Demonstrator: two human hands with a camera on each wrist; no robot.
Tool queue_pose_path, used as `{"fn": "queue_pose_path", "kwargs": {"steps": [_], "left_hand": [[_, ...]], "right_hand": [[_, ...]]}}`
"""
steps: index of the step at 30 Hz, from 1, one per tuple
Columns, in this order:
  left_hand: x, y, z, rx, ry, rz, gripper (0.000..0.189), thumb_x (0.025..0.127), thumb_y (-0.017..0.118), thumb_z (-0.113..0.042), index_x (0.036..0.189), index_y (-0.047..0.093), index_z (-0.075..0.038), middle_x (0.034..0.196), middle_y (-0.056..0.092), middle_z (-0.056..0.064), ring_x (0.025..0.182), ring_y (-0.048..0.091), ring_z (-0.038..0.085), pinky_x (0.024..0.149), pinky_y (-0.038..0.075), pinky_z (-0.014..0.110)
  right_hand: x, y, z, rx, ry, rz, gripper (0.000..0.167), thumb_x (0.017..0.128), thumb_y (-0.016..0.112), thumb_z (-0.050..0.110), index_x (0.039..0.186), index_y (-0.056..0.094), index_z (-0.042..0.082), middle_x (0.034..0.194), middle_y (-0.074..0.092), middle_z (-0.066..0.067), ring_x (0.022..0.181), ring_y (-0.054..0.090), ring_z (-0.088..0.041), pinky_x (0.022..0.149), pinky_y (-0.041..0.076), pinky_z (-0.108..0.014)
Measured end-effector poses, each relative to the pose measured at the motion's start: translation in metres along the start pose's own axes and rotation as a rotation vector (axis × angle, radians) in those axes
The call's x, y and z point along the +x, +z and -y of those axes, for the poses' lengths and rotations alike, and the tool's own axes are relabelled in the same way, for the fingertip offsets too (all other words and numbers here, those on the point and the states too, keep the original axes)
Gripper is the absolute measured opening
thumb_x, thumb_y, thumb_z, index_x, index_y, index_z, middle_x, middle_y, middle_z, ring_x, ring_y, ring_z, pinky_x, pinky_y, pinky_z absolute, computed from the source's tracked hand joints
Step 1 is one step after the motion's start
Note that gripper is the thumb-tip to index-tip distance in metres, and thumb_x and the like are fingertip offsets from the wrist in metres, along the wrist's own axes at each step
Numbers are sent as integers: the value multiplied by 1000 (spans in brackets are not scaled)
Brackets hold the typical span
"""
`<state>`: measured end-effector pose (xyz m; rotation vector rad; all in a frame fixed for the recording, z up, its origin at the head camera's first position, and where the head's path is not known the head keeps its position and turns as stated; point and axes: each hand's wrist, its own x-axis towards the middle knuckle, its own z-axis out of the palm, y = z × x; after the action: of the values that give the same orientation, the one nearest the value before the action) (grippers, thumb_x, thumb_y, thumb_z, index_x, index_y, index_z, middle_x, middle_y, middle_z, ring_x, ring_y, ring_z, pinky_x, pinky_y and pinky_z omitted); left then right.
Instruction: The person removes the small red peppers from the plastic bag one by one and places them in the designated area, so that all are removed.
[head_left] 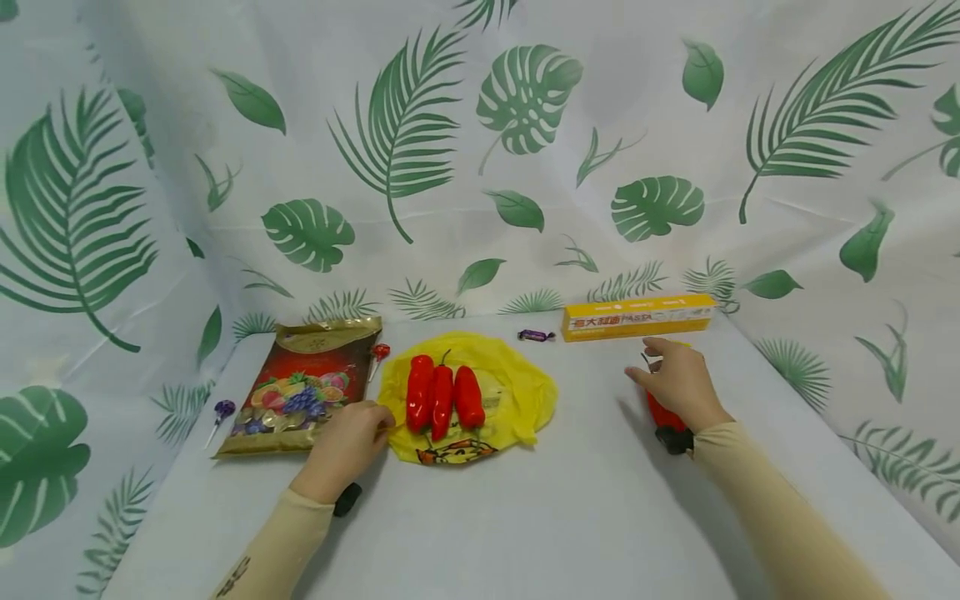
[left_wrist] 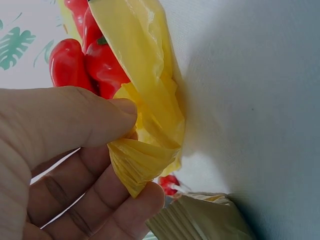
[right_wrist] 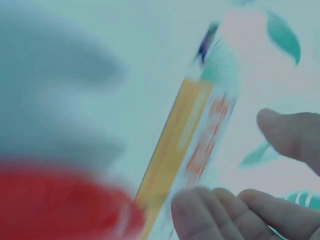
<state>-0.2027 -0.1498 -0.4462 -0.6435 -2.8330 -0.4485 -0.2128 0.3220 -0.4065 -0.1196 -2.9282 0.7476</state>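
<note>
My left hand (head_left: 348,446) pinches the edge of a yellow plastic bag (head_left: 517,387) between thumb and fingers. The gathered corner of the bag (left_wrist: 142,160) shows in the left wrist view. Three glossy red peppers (head_left: 442,400) lie side by side on the spread bag. On the right, my right hand (head_left: 678,383) hovers over another red pepper (head_left: 662,414), partly hidden beneath it. Thumb and fingers stand apart with nothing between them. In the right wrist view, that red pepper (right_wrist: 65,200) is a blur at lower left.
A yellow pasta box (head_left: 637,319) lies at the back right, a purple wrapped candy (head_left: 536,336) to its left. A red-and-gold fruit candy bag (head_left: 307,387) lies on the left, between a red lollipop (head_left: 380,352) and a purple lollipop (head_left: 223,409). Leaf-patterned cloth rises behind.
</note>
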Motion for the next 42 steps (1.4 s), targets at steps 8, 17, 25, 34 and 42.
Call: {"fn": "queue_pose_path", "kwargs": {"steps": [8, 17, 25, 34, 42], "left_hand": [[0, 2, -3, -16, -15, 10, 6, 86, 82, -5, 89, 79, -10, 87, 75, 4, 80, 70, 18, 78, 63, 37], [-1, 4, -2, -11, -19, 6, 7, 85, 82, -5, 89, 79, -9, 87, 75, 4, 80, 70, 18, 78, 63, 38], [-2, 2, 1, -6, 13, -36, 7, 84, 82, -3, 86, 79, -9, 85, 75, 4, 78, 70, 19, 76, 63, 37], [0, 3, 0, 2, 8, -26, 7, 84, 83, -3, 87, 79, -9, 84, 75, 5, 77, 69, 19, 76, 63, 37], [-4, 3, 2, 15, 5, -23, 8, 83, 83, -3, 87, 78, -8, 87, 75, 5, 79, 70, 20, 77, 63, 37]], "right_hand": [[10, 44, 51, 166, -80, 91, 62, 94, 76, 35, 142, 59, 1, 128, 71, -22, 109, 72, -37, 84, 65, -42], [19, 88, 111, 335, -169, 141, 47, 93, 78, 28, 130, 70, 0, 105, 78, -13, 87, 73, -21, 71, 63, -30], [24, 125, 150, 382, -60, 374, 61, 91, 81, 34, 140, 62, 2, 115, 74, -13, 81, 72, -18, 78, 63, -29], [16, 140, 172, 321, -25, 358, 70, 88, 83, 31, 147, 55, 5, 125, 71, -14, 102, 66, -24, 91, 63, -37], [13, 131, 167, 337, -20, 336, 65, 90, 82, 27, 146, 57, 6, 120, 73, -14, 96, 68, -21, 83, 63, -32]]}}
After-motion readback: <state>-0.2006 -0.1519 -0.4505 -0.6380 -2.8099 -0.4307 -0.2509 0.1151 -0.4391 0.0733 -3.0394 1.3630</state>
